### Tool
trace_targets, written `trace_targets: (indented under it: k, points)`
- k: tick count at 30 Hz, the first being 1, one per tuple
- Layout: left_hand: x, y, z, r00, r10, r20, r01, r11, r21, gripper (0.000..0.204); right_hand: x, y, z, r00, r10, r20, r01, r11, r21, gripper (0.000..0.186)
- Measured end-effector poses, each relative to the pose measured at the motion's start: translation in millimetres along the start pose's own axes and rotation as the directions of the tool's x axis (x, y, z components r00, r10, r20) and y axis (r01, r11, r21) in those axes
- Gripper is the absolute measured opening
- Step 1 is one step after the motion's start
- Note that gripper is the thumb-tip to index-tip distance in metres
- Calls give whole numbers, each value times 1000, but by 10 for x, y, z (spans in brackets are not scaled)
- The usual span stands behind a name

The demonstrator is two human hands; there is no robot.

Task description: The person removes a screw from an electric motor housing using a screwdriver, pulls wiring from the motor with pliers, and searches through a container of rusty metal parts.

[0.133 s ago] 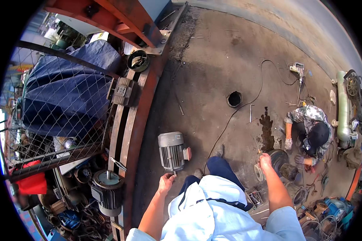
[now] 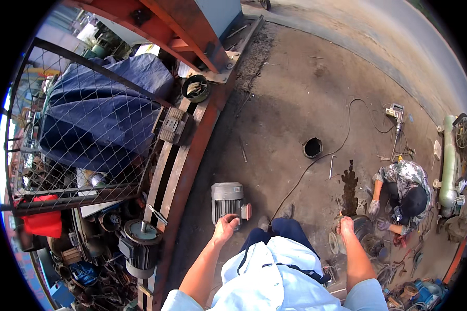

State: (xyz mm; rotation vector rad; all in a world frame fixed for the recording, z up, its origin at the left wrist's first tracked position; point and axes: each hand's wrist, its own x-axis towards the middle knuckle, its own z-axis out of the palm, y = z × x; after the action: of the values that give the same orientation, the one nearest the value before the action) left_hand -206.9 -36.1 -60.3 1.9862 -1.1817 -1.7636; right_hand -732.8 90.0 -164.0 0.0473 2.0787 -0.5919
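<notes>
I stand on a dirt floor and look down past my white shirt. My left hand (image 2: 225, 228) hangs with loosely curled fingers just over the near end of a grey ribbed electric motor (image 2: 226, 203) on the ground; it holds nothing. My right hand (image 2: 346, 226) is curled shut above a dark round motor part (image 2: 362, 230) by the other worker. Whether a thin object is between its fingers I cannot tell.
A person in a patterned shirt and dark cap (image 2: 407, 194) crouches at right among tools and parts. A black cable (image 2: 342, 145) runs to a power tool (image 2: 395, 113). A small round hole (image 2: 312, 147) lies ahead. Rusty steel beams (image 2: 179, 166), a wire fence with a blue tarp (image 2: 98, 114) and old motors (image 2: 139, 243) fill the left.
Both my hands stay where they were; the crouching person keeps working. Nothing has visibly moved.
</notes>
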Motion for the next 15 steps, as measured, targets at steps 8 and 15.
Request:
trace_targets:
  k: [8, 15]
  points:
    - [851, -514, -350, 978, -148, -150, 158, 986, 56, 38, -406, -393, 777, 976, -65, 209, 112, 968, -226, 25]
    - [2112, -307, -869, 951, -263, -164, 296, 929, 225, 37, -297, -823, 1020, 990, 120, 78, -112, 989, -95, 31]
